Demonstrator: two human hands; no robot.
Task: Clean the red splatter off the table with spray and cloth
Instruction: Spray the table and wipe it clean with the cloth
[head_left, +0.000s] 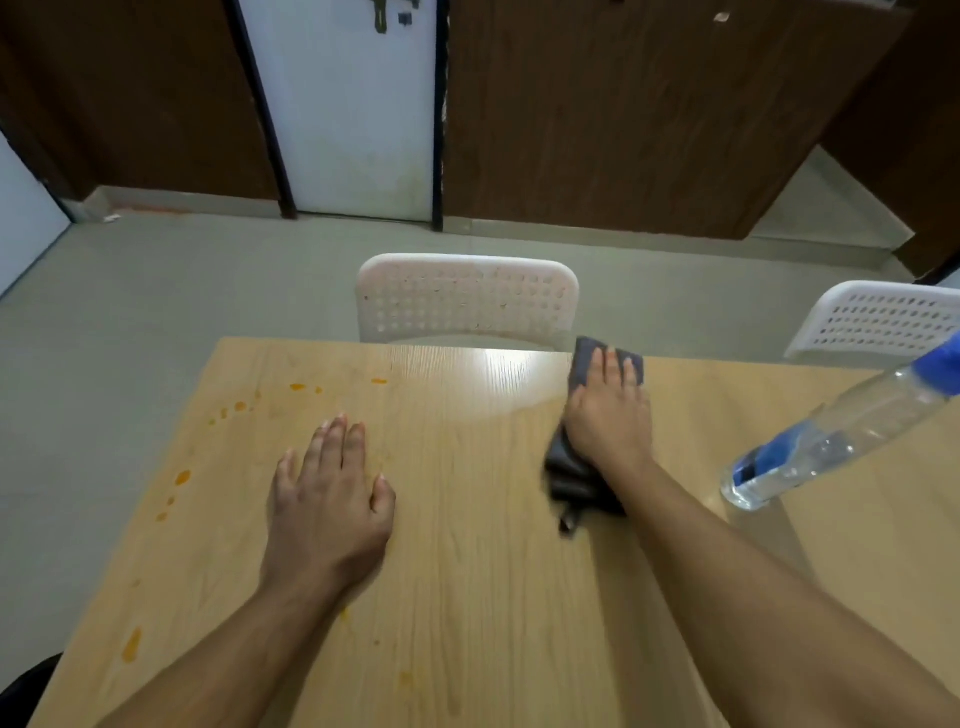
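Observation:
Orange-red splatter spots (183, 477) dot the left side of the light wooden table (467, 597), from the far left part down to the near left edge. My left hand (332, 499) lies flat on the table with fingers together, right of the spots. My right hand (608, 415) presses flat on a dark grey cloth (569, 475) near the table's far edge. The cloth shows beyond my fingertips and bunches under my wrist. A clear spray bottle (831, 441) with a blue label and blue top stands on the table to the right of that hand.
Two white perforated plastic chairs stand at the far side, one (467, 301) in the middle and another (883, 317) at the right. Beyond them are grey floor, dark wooden panels and a white door (353, 104). The table's left edge runs close to the spots.

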